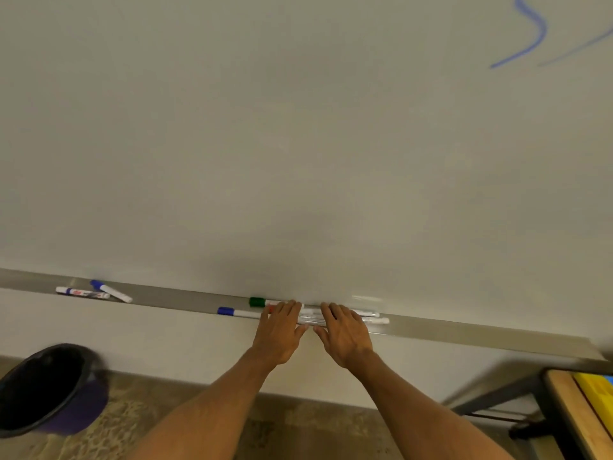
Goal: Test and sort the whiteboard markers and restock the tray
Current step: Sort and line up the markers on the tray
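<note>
Though half-hidden — white mkrs [247,313], blu/grn-capped

Whiteboard [298,127]: off-white, with a blue squiggle [530,31] at upper right. Marker tray [185,298]: plain grey. White barrels throughout — green-capped marker [257,302], blue-capped marker [232,312], second blue-capped marker [111,291], labelled marker [83,292] banded blue and red. Bin [49,390]: black inside, purple outside. Floor [132,426]: mottled tan.

Bare left hand [280,330], right hand [346,333], forearms [212,403]
</note>
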`<state>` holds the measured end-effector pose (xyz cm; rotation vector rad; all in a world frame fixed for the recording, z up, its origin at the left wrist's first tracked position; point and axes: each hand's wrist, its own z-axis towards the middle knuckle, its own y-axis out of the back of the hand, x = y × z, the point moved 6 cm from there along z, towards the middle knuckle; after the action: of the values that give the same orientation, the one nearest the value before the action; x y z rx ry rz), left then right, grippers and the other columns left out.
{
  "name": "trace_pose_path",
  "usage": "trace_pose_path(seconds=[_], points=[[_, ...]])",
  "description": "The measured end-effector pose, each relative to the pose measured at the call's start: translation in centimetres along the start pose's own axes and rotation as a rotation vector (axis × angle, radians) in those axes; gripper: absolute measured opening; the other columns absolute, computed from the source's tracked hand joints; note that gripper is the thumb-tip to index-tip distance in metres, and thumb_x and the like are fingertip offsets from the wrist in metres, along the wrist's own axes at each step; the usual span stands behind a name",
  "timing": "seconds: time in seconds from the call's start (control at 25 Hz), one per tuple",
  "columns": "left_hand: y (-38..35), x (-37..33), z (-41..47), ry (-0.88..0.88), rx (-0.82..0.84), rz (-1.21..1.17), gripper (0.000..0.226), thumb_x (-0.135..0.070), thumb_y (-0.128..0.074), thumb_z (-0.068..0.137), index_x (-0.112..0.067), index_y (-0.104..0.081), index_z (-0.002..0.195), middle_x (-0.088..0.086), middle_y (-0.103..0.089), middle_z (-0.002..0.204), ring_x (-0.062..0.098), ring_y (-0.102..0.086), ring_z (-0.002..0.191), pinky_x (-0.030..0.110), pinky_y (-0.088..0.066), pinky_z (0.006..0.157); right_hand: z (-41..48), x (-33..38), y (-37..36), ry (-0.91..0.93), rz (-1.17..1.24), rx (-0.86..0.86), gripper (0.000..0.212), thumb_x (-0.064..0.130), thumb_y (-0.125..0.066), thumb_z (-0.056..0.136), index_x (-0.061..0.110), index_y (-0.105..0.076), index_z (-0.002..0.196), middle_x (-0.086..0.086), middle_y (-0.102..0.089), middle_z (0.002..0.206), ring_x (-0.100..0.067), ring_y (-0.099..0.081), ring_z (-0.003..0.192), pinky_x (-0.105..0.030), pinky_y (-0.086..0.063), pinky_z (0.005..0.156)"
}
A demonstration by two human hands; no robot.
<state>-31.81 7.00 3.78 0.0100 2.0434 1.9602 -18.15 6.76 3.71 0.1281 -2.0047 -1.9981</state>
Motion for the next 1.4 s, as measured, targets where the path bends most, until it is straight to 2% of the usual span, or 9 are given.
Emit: trace_pose_path(seconds=[0.12, 0.28, 0.52, 0.72, 0.96, 1.12, 1.24, 1.4], points=[[-2.1, -3.5, 0.8, -0.006, 0.047, 0.012, 0.056, -0.047, -0.033, 0.100, -0.021, -0.022, 0.149, 0.000, -0.028, 0.155, 0.018, -0.024, 0.143, 0.038, -0.013, 0.118, -1.1, -2.8, -0.7, -0.034, 0.020, 0.024, 0.055, 0.049, -0.029, 0.099, 0.015, -0.031, 0.143, -0.005, -0.043, 0.141, -0.023, -0.041, 0.128, -0.036, -0.030, 0.110], [-5.1, -6.4, 1.4, 0.014, 0.152, 0.020, 0.059, -0.046, -0.028, 0.101, -0.021, -0.012, 0.152, 0.000, -0.011, 0.160, 0.020, -0.008, 0.147, 0.042, -0.004, 0.120, -1.9, -5.8, -1.7, -0.066, 0.011, 0.066, 0.054, 0.045, -0.028, 0.101, 0.015, -0.026, 0.145, -0.005, -0.039, 0.145, -0.022, -0.036, 0.132, -0.036, -0.027, 0.113], [-7.2, -7.9, 1.9, 0.048, 0.197, 0.050, 0.060, -0.045, -0.025, 0.102, -0.019, -0.006, 0.153, 0.000, -0.001, 0.161, 0.019, 0.003, 0.148, 0.042, 0.004, 0.118, -2.0, -8.0, -2.8, -0.071, 0.014, 0.094, 0.049, 0.037, -0.033, 0.101, 0.016, -0.026, 0.145, -0.007, -0.033, 0.149, -0.024, -0.030, 0.137, -0.038, -0.023, 0.115], [-7.4, -7.4, 1.8, 0.084, 0.196, 0.046, 0.062, -0.046, -0.025, 0.102, -0.019, -0.001, 0.153, 0.002, 0.001, 0.161, 0.020, 0.004, 0.147, 0.041, 0.004, 0.118, -1.3, -7.5, -3.3, -0.016, 0.010, 0.029, 0.045, 0.027, -0.042, 0.099, 0.015, -0.035, 0.142, -0.008, -0.040, 0.144, -0.026, -0.037, 0.132, -0.039, -0.027, 0.113], [-7.3, -6.2, 2.1, 0.094, 0.199, 0.054, 0.063, -0.046, -0.025, 0.102, -0.019, 0.000, 0.153, 0.001, 0.002, 0.161, 0.021, 0.004, 0.147, 0.042, 0.004, 0.118, 0.0, -7.2, -3.8, -0.012, -0.028, 0.024, 0.049, 0.015, -0.056, 0.093, 0.015, -0.037, 0.138, -0.008, -0.043, 0.139, -0.025, -0.040, 0.127, -0.038, -0.030, 0.111], [-7.5, -6.2, 2.3, 0.083, 0.195, 0.048, 0.063, -0.045, -0.027, 0.102, -0.019, -0.001, 0.153, 0.001, 0.001, 0.161, 0.020, 0.004, 0.147, 0.044, 0.003, 0.119, 0.0, -8.3, -3.9, -0.102, 0.049, -0.026, 0.035, 0.022, -0.050, 0.097, 0.013, -0.048, 0.130, -0.009, -0.051, 0.131, -0.025, -0.046, 0.119, -0.037, -0.040, 0.101], [-7.5, -6.6, 2.4, 0.078, 0.193, 0.040, 0.063, -0.044, -0.027, 0.102, -0.019, 0.000, 0.153, 0.001, 0.003, 0.161, 0.020, 0.005, 0.147, 0.043, 0.004, 0.119, -0.1, -9.2, -3.9, -0.116, 0.101, -0.049, 0.032, 0.026, -0.050, 0.097, 0.012, -0.054, 0.125, -0.009, -0.053, 0.127, -0.024, -0.048, 0.116, -0.035, -0.043, 0.097], [-7.9, -7.7, 2.7, 0.067, 0.213, 0.039, 0.064, -0.045, -0.028, 0.102, -0.018, 0.001, 0.153, 0.002, 0.003, 0.160, 0.021, 0.007, 0.147, 0.043, 0.006, 0.118, -0.5, -10.7, -3.4, -0.137, 0.133, -0.062, 0.030, 0.026, -0.049, 0.097, 0.015, -0.052, 0.125, -0.006, -0.055, 0.125, -0.022, -0.049, 0.114, -0.032, -0.042, 0.096]])
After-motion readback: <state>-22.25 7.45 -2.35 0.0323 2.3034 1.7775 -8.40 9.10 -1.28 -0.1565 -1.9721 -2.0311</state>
